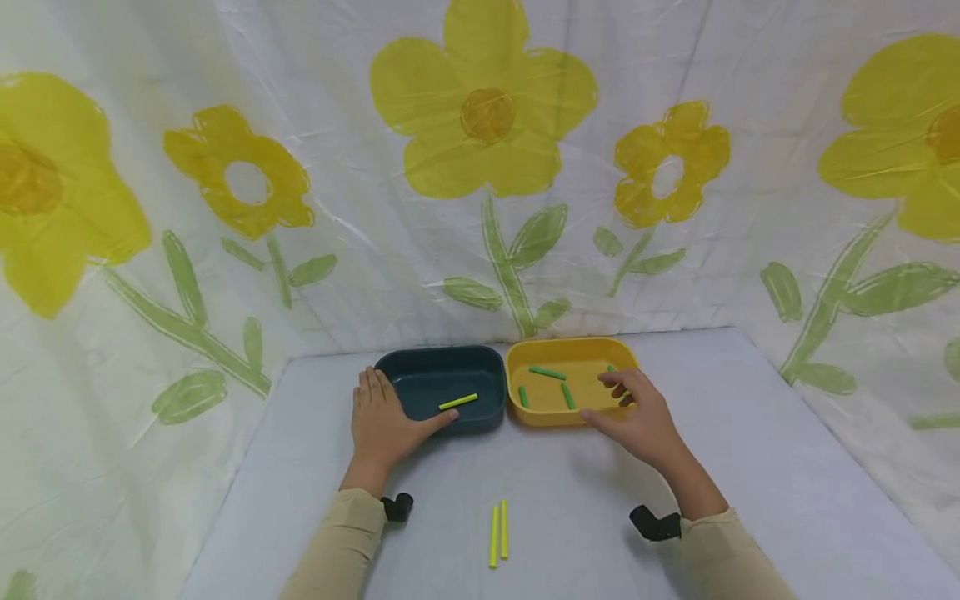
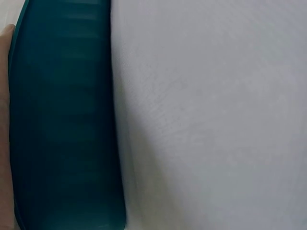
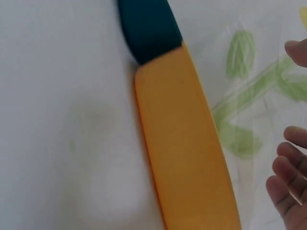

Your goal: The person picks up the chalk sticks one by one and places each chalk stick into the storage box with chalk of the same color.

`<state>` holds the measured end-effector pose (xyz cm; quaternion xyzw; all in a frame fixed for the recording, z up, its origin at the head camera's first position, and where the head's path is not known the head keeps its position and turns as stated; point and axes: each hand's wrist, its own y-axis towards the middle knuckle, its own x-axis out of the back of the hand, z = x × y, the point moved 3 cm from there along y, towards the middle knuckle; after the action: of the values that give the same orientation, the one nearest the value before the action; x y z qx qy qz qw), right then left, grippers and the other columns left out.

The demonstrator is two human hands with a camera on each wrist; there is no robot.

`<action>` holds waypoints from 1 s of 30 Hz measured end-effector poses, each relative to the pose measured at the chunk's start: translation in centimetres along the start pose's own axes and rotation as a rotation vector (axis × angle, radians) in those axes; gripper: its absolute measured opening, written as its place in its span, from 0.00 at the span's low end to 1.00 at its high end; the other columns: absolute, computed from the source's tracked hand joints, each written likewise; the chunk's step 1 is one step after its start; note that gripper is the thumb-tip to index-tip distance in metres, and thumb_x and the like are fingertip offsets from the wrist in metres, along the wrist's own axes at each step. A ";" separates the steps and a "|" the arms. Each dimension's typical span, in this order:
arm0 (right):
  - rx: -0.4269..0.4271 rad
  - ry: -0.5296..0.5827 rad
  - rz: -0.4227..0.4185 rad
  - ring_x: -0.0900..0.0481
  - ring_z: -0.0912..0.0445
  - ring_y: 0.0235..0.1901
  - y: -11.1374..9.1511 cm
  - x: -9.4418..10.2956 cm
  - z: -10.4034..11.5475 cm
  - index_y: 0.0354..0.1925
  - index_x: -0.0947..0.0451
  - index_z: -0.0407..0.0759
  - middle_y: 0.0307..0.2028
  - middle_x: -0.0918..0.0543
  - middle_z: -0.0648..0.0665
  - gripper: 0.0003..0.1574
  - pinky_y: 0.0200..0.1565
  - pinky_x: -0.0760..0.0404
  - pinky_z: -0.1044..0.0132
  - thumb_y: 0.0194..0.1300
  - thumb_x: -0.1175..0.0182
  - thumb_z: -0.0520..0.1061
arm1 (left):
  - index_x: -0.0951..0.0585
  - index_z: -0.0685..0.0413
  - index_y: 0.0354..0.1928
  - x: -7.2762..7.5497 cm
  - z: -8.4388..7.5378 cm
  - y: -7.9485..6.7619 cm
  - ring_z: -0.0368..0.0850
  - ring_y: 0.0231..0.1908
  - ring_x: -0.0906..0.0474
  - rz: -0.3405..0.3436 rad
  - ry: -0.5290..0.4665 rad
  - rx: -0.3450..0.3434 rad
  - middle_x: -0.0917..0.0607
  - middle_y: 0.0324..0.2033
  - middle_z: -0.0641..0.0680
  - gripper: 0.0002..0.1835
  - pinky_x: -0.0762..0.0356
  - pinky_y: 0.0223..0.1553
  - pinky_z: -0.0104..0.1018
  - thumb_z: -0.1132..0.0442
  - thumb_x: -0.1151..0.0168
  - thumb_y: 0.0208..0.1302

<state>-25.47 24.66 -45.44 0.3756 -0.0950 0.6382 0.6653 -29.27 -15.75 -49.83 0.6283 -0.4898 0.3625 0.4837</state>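
Observation:
My left hand [image 1: 386, 425] rests at the left front corner of a dark teal tray [image 1: 416, 390], its fingers straight along the left side and its thumb stretched along the front rim. One yellow stick [image 1: 458, 402] lies inside that tray. Over the right part of a yellow tray [image 1: 540, 419] hovers my right hand [image 1: 637, 417], fingers loosely bent and thumb apart, nothing visible between them. Several green sticks [image 1: 547, 372] lie scattered in the yellow tray, some partly hidden by this hand. The right wrist view shows the fingertips [image 3: 278, 189] above the tray's level.
Two yellow sticks, a left one [image 1: 493, 537] and a right one [image 1: 504, 529], lie side by side on the white tabletop [image 1: 570, 517] in front of the trays. The trays stand touching each other near a flower-printed curtain [image 1: 337, 275].

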 end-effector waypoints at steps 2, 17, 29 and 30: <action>0.013 0.008 0.030 0.26 0.56 0.43 -0.7 -0.4 0.7 0.54 0.24 0.54 0.49 0.23 0.54 0.35 0.44 0.21 0.62 0.50 0.25 0.61 | 0.54 0.73 0.74 0.0 0.0 0.0 0.66 0.76 0.60 0.002 0.003 0.002 0.54 0.75 0.72 0.84 0.59 0.75 0.60 0.05 0.60 0.30; -0.019 0.040 0.350 0.24 0.52 0.46 -4.8 -5.2 4.5 0.50 0.26 0.68 0.49 0.23 0.57 0.33 0.47 0.20 0.55 0.48 0.27 0.69 | 0.55 0.73 0.74 0.1 0.2 0.1 0.65 0.76 0.63 0.042 0.013 0.014 0.57 0.75 0.72 0.84 0.62 0.76 0.59 0.06 0.60 0.30; -0.017 0.025 0.654 0.24 0.59 0.46 -6.8 -8.8 5.5 0.53 0.23 0.60 0.50 0.22 0.58 0.37 0.46 0.22 0.64 0.47 0.28 0.71 | 0.56 0.72 0.75 0.2 0.0 0.2 0.65 0.77 0.64 0.061 -0.002 0.014 0.58 0.75 0.71 0.84 0.62 0.76 0.59 0.05 0.60 0.30; -0.016 0.037 0.675 0.24 0.59 0.47 -6.9 -9.0 5.6 0.54 0.23 0.59 0.50 0.22 0.58 0.38 0.46 0.22 0.63 0.48 0.28 0.71 | 0.56 0.72 0.75 0.1 -0.1 0.2 0.65 0.77 0.64 0.060 -0.002 0.014 0.58 0.75 0.71 0.84 0.62 0.75 0.59 0.06 0.60 0.30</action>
<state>-18.65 14.86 -49.60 0.3063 -0.2068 0.8283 0.4211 -29.46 -15.74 -49.63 0.6168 -0.5065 0.3797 0.4677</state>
